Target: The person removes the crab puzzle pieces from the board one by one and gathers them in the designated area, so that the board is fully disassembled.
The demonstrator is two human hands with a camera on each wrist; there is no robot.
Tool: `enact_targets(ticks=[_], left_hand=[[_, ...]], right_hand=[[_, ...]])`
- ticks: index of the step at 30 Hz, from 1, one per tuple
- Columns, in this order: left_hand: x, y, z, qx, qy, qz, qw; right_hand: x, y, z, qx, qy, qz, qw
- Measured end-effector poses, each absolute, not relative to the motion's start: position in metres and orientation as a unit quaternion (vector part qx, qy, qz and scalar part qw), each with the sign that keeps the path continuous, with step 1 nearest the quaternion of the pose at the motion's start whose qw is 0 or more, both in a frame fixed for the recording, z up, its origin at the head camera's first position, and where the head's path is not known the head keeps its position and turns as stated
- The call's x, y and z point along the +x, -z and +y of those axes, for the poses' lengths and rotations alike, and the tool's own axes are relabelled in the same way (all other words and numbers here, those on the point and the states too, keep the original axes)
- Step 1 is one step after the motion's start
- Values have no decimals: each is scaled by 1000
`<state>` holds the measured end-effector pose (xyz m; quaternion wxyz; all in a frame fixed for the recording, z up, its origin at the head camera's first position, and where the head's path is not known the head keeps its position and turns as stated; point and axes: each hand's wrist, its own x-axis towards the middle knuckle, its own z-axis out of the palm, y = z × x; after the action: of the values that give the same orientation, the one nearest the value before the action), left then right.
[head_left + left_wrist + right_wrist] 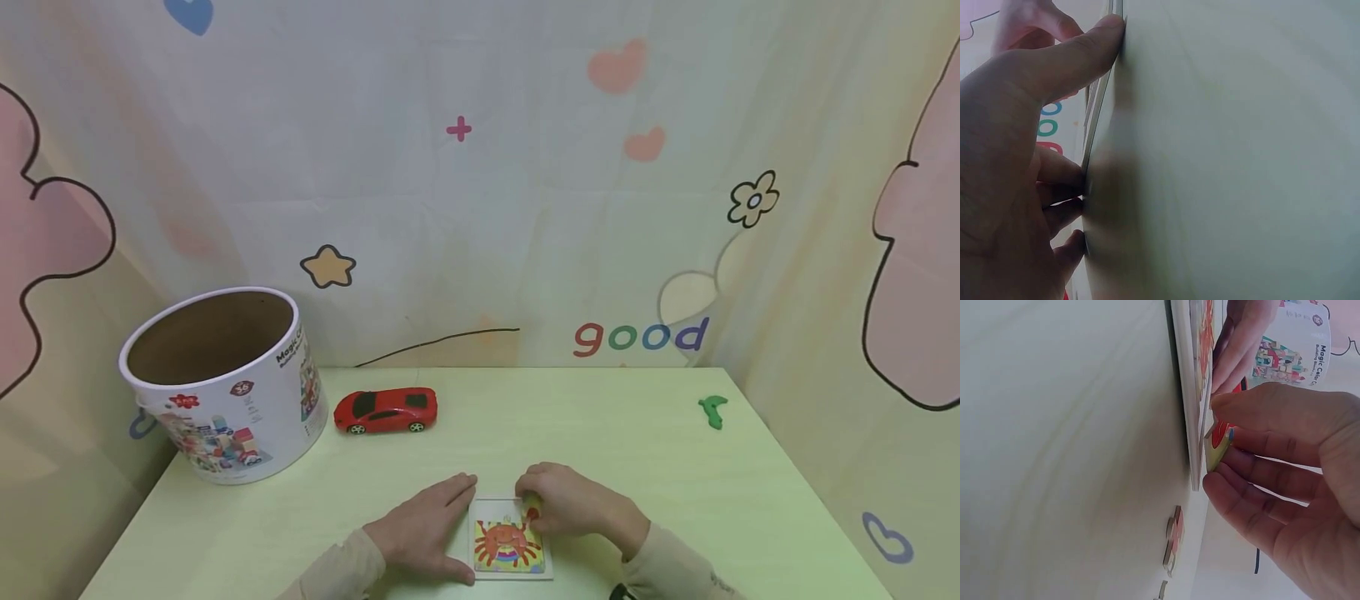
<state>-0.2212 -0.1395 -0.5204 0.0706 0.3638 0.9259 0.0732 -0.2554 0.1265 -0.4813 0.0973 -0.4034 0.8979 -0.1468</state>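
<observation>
A small puzzle board point(510, 546) with an orange crab picture lies at the table's near edge. My left hand point(426, 529) rests flat against the board's left side. Its thumb point(1094, 40) presses on the board's edge point(1092, 125), and its fingers touch the board lower down. My right hand point(562, 504) is at the board's top right corner, where thumb and fingers pinch a yellow-green puzzle piece point(1217, 447) with a red patch. The piece point(531, 505) touches the board's rim point(1186, 394).
A red toy car point(386, 410) stands behind the board. At the far left is an open round toy box point(225, 392). A small green shape point(712, 411) lies near the right edge of the light green table point(645, 450). Small flat pieces point(1172, 540) lie by the board.
</observation>
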Motion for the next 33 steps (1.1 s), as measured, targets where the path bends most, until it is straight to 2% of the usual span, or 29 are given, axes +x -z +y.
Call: enact_targets(ticks=[17,33], left_hand=[[-220,518,-139,361,-77,926,78],[-220,518,-140,365,-76,925,76]], right_hand=[[-256,478,141,-382,166,904,95],[-258,478,158,-373,166,910,71]])
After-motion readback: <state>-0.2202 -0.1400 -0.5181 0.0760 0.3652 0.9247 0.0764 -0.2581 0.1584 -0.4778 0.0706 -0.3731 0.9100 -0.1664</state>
